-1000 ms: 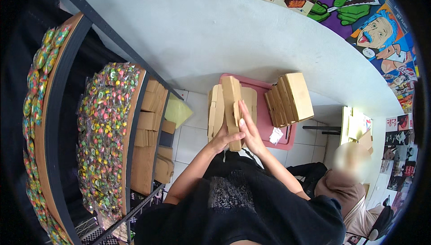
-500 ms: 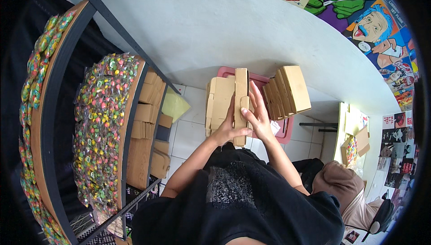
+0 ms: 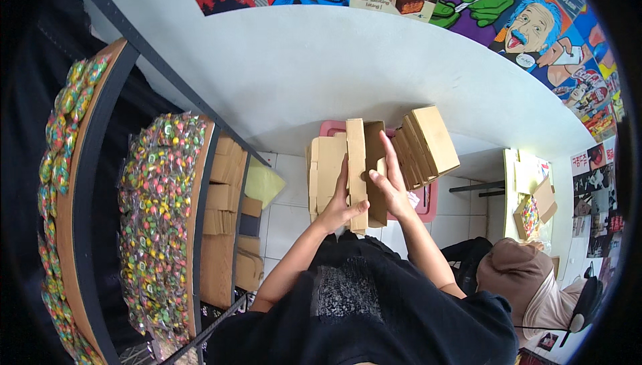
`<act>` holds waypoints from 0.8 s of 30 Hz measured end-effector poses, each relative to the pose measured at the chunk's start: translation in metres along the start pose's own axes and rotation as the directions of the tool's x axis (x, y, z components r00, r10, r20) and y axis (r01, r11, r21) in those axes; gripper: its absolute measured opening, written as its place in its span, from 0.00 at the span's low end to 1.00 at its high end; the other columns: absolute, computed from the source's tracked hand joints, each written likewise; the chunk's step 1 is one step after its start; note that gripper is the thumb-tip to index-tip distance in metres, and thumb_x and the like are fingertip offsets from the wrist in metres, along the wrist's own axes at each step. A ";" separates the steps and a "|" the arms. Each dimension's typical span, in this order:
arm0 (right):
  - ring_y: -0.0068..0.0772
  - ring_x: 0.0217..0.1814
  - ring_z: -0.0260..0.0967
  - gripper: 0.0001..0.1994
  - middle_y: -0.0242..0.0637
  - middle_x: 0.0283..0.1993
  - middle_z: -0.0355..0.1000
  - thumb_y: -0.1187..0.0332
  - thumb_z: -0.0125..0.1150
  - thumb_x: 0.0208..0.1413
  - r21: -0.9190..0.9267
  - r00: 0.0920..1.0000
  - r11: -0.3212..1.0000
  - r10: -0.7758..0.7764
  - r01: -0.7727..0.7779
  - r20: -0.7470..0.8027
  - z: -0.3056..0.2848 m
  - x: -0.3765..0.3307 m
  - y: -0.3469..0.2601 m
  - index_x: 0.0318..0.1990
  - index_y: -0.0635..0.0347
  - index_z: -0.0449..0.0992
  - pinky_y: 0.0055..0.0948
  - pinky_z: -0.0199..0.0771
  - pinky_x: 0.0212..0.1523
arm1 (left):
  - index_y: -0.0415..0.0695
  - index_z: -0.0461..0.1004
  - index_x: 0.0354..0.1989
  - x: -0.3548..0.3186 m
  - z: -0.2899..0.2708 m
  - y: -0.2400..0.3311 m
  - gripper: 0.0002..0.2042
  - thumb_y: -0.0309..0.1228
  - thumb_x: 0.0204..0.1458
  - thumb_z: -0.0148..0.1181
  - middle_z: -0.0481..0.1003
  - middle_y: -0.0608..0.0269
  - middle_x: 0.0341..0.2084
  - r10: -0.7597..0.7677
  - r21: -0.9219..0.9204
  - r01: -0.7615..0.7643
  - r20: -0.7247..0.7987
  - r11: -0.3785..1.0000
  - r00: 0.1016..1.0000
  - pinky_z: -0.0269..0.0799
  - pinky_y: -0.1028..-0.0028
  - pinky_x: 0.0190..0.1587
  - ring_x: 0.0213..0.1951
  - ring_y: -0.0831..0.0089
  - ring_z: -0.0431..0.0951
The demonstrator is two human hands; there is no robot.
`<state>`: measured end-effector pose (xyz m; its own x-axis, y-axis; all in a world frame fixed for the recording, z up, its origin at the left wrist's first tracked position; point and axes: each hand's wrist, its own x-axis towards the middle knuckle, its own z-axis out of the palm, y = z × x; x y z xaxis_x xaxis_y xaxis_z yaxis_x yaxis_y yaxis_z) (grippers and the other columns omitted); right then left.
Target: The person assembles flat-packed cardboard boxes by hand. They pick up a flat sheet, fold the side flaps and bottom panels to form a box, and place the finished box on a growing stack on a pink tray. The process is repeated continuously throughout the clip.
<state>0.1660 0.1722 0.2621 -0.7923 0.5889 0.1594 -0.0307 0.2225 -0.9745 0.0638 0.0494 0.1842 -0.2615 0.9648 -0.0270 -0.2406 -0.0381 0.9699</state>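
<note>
A narrow brown cardboard box (image 3: 357, 164) stands upright between my hands, its right side opened so that its shadowed inside shows. My left hand (image 3: 341, 210) grips the left side, with the fingers along the outer face and the thumb across the lower front. On the right, my right hand (image 3: 396, 194) holds the box's opened part, fingers stretched up along it and thumb bent inward by a small round notch. Flat folded cardboard boxes (image 3: 326, 171) lie just left of the held box. To its right leans a stack of brown cardboard boxes (image 3: 428, 144).
A pink plastic stool or tub (image 3: 428, 208) is beneath the boxes. Shelves on the left hold bagged colourful sweets (image 3: 164, 224) and more folded cardboard (image 3: 224, 191). A person in a brown head covering (image 3: 515, 271) sits at right, near a table with an open box of sweets (image 3: 528, 218).
The held box has been spread open to the right, showing its inside. My right hand has shifted slightly right with that side. The whole view has tilted up a little.
</note>
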 end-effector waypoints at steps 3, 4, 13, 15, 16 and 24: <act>0.38 0.78 0.28 0.33 0.44 0.75 0.35 0.69 0.45 0.60 0.135 1.000 0.990 -0.029 0.030 -0.009 0.011 -0.002 0.001 0.71 0.61 0.40 0.36 0.31 0.73 | 0.45 0.22 0.69 0.002 0.002 0.004 0.58 0.51 0.46 0.66 0.34 0.50 0.70 0.042 -0.034 -0.041 0.011 0.999 0.999 0.44 0.59 0.68 0.70 0.58 0.39; 0.38 0.78 0.28 0.33 0.44 0.75 0.34 0.69 0.44 0.60 0.151 1.000 0.988 -0.018 0.021 -0.016 0.013 -0.002 0.000 0.71 0.62 0.40 0.36 0.31 0.73 | 0.45 0.22 0.69 0.002 0.005 0.006 0.58 0.51 0.46 0.66 0.35 0.50 0.69 0.046 -0.072 -0.045 0.010 0.996 0.999 0.44 0.59 0.68 0.70 0.58 0.39; 0.39 0.78 0.29 0.34 0.43 0.75 0.34 0.68 0.44 0.58 0.280 0.999 0.960 -0.001 0.011 -0.036 0.014 -0.002 0.009 0.71 0.61 0.39 0.37 0.30 0.73 | 0.44 0.24 0.70 0.002 0.004 0.005 0.57 0.56 0.47 0.63 0.38 0.49 0.68 0.002 -0.067 0.000 0.028 0.998 1.000 0.39 0.60 0.69 0.70 0.59 0.39; 0.40 0.78 0.28 0.33 0.44 0.75 0.34 0.66 0.43 0.61 0.286 0.999 0.958 -0.010 0.019 -0.033 0.014 -0.003 0.010 0.71 0.62 0.40 0.37 0.30 0.73 | 0.43 0.25 0.70 0.002 0.006 0.005 0.57 0.56 0.47 0.63 0.39 0.49 0.68 -0.005 -0.111 0.008 0.023 0.994 1.000 0.39 0.61 0.69 0.70 0.58 0.39; 0.40 0.78 0.28 0.33 0.44 0.75 0.34 0.66 0.43 0.60 0.299 0.999 0.954 -0.006 0.016 -0.037 0.014 -0.004 0.009 0.71 0.62 0.40 0.37 0.30 0.73 | 0.43 0.25 0.70 0.000 0.006 0.003 0.57 0.56 0.47 0.63 0.39 0.49 0.68 -0.012 -0.129 0.014 0.022 0.991 1.000 0.39 0.61 0.69 0.70 0.58 0.39; 0.39 0.77 0.34 0.35 0.45 0.75 0.38 0.64 0.44 0.58 0.278 0.998 0.960 -0.006 0.023 -0.065 0.016 -0.004 0.013 0.71 0.62 0.40 0.36 0.33 0.72 | 0.42 0.25 0.70 0.000 0.009 0.004 0.57 0.57 0.47 0.62 0.39 0.49 0.68 -0.018 -0.187 0.024 0.032 0.982 0.999 0.39 0.61 0.68 0.70 0.59 0.39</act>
<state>0.1593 0.1608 0.2460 -0.7511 0.6366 0.1748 -0.2172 0.0117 -0.9761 0.0710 0.0511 0.1901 -0.2270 0.9732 -0.0371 -0.4177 -0.0629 0.9064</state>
